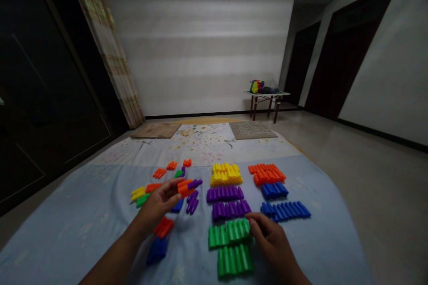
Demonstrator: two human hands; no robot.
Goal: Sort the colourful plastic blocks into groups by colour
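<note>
My left hand (163,198) is closed round a few orange pieces (184,188) with a purple piece (195,183) among them, held above the cloth. My right hand (267,229) has its fingers bent together at the right end of the upper green row (229,234); whether it pinches a piece is hidden. Below lies another green row (235,260). Farther back are purple rows (230,209) and a yellow stack (225,174). Right of these sit an orange stack (267,173) and blue pieces (290,210). Loose purple pieces (192,204) lie just right of my left hand.
Orange pieces (163,227), dark blue pieces (157,250) and yellow pieces (137,193) are scattered at the left on the cloth-covered table (83,213). Two flat boards (157,130) lie at its far edge. A small side table (267,94) stands by the wall.
</note>
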